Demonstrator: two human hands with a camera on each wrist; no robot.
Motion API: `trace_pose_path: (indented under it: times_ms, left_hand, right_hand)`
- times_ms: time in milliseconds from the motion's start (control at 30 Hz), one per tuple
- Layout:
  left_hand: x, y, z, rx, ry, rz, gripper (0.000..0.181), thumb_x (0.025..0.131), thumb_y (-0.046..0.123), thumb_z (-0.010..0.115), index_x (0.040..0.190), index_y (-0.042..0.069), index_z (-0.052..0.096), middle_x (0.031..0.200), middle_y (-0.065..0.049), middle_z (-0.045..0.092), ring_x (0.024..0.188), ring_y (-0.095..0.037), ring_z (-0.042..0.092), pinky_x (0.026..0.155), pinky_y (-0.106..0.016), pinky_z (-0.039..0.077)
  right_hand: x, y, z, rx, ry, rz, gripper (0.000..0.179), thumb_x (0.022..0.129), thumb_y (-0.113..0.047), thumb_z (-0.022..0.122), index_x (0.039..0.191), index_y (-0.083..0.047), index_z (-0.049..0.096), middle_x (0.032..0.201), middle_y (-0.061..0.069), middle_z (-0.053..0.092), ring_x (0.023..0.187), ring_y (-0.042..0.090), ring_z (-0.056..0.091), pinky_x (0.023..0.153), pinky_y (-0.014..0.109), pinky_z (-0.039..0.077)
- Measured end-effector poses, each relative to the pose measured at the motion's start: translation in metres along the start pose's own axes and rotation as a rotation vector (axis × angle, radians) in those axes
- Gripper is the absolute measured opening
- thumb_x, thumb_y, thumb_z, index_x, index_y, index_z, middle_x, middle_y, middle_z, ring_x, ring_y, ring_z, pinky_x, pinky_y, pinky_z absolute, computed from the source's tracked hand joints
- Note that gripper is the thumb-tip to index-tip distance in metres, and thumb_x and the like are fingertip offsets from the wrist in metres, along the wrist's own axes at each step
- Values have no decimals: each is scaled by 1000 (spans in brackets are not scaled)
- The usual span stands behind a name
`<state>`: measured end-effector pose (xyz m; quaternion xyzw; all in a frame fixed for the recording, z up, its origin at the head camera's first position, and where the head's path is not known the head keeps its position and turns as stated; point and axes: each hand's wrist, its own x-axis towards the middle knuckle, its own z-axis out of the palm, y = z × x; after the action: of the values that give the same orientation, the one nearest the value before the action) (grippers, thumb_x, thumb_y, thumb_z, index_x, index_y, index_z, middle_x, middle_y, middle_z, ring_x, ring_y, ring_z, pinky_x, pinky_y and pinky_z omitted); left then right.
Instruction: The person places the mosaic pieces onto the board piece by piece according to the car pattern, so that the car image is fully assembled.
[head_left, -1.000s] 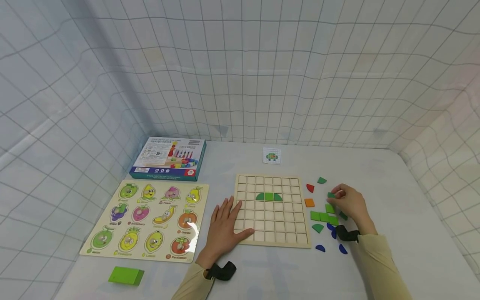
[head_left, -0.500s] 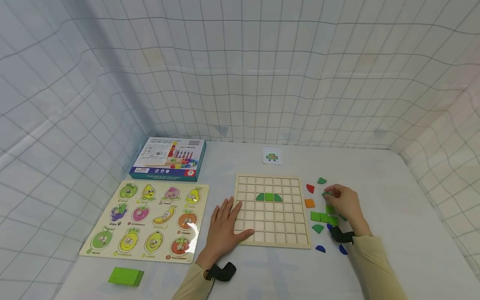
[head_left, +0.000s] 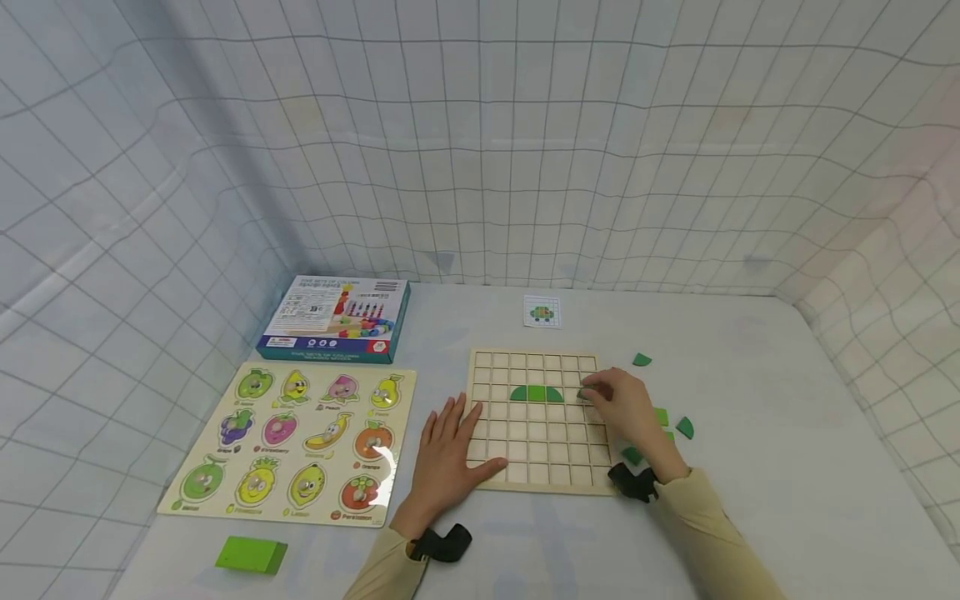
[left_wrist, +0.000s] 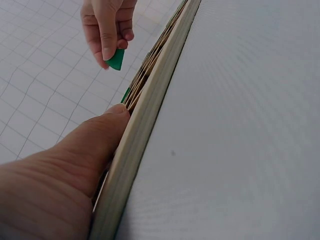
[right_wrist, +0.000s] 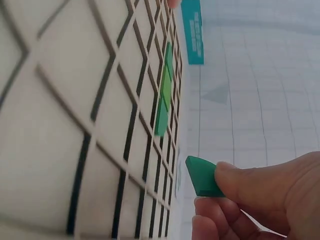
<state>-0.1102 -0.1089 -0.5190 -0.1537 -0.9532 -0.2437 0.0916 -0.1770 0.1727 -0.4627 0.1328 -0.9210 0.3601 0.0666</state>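
My left hand (head_left: 447, 462) rests with fairly straight fingers on the left edge of a wooden grid board (head_left: 537, 452). In the left wrist view its thumb (left_wrist: 95, 135) lies along the board's rim. Over the board's right columns, my right hand (head_left: 628, 410) pinches a dark green quarter-circle tile (right_wrist: 202, 177) between thumb and fingers. The tile is held above the grid. A light green square tile (head_left: 536, 393) sits in the board, flanked by two dark green quarter-circle tiles, one left (head_left: 518, 394) and one right (head_left: 554, 395).
Loose tiles lie right of the board: a green quarter circle (head_left: 641, 360), another (head_left: 685, 427), and a light green square (head_left: 660, 417); my right arm hides others. A pattern card (head_left: 542, 312) lies behind. Leftward are a fruit puzzle (head_left: 303, 458), a box (head_left: 333, 321) and a green block (head_left: 252, 555).
My right hand has moved left from the loose tiles to above the board's right side, carrying the green quarter-circle tile. My left hand has stayed in place.
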Motion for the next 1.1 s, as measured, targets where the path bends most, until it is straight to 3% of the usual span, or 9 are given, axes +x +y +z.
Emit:
trace_pose_path:
  times_ms: [200, 600, 1100]
  left_hand:
    - [0, -1, 1, 10, 2, -1, 88, 79, 60, 65, 145, 8, 40, 150, -18, 29, 140, -34, 19, 110, -52, 11]
    - [1, -1, 0, 8, 3, 7, 88, 79, 60, 65, 145, 8, 39, 151, -18, 28, 140, -33, 17, 110, -51, 9]
    - [1, -1, 1, 22, 17, 14, 87, 79, 59, 66, 145, 8, 40, 150, -17, 30, 140, -33, 19, 110, -52, 11]
  right_hand:
    - [5, -25, 25, 58, -70, -18, 10, 84, -4, 71, 94, -3, 72, 87, 3, 64, 71, 15, 54, 63, 30, 47]
    - [20, -54, 57, 188, -201, -53, 4, 82, -9, 75, 84, -7, 71, 75, -5, 65, 67, 8, 58, 62, 26, 49]
    - [29, -59, 78, 102, -294, -72, 4, 84, -16, 73, 83, -15, 70, 71, -10, 59, 63, 5, 54, 61, 26, 46]
